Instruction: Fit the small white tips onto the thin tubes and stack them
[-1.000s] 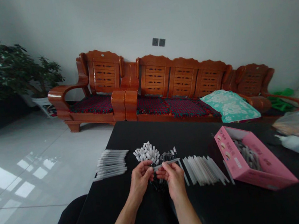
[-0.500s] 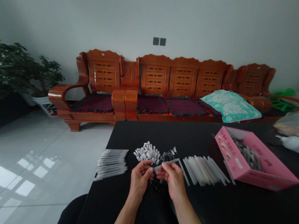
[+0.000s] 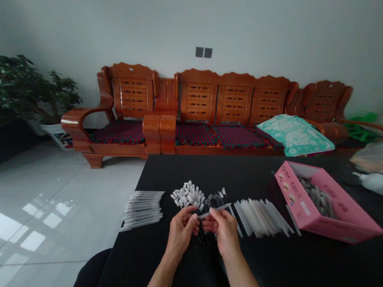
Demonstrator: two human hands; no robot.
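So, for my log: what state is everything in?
Tube: held, slightly slanted
Right hand: closed on the tube
Left hand: curled at tube's end, grip unclear
Loose tubes: laid in rows
White pieces: heaped
Dark sticks: bunched
Pink box: open, partly filled
Bottle: on its side

You are seeing a flat black tabletop (image 3: 246, 173), small white cylindrical caps (image 3: 187, 195), translucent whitish plastic tubes (image 3: 261, 217), a pink rectangular cardboard box (image 3: 344, 229), red-and-dark checked fabric seat pads (image 3: 239, 137) and a turquoise, white-flowered fabric cushion (image 3: 294, 135).
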